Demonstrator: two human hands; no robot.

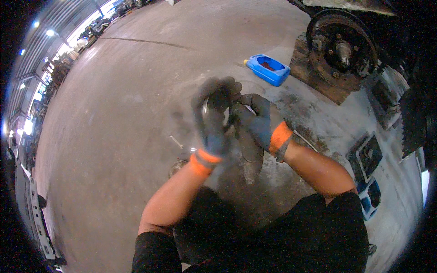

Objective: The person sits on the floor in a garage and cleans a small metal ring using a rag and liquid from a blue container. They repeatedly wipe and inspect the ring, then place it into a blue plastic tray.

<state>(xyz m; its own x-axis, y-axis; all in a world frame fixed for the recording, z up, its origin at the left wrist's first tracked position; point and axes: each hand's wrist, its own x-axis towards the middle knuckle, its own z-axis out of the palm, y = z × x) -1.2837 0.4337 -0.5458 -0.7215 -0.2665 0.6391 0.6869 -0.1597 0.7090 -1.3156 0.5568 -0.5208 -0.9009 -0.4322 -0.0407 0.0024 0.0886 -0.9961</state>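
Both my hands wear dark gloves with orange cuffs and meet in front of me over the floor. My left hand (213, 116), smeared by motion, curls around a shiny, round-edged metal piece (226, 116); its exact kind is hidden by the glove. Close against it, my right hand (257, 119) has its fingers bent and pressed together. A small pale bit shows between those fingers, too small to name.
A cut-open blue jug (269, 69) with reddish-brown contents lies beyond my hands. Behind it, at right, a greasy wheel hub (342, 50) stands by a wooden board (309, 68). A thin metal tool (176, 141) and a rod (306, 141) lie on the floor.
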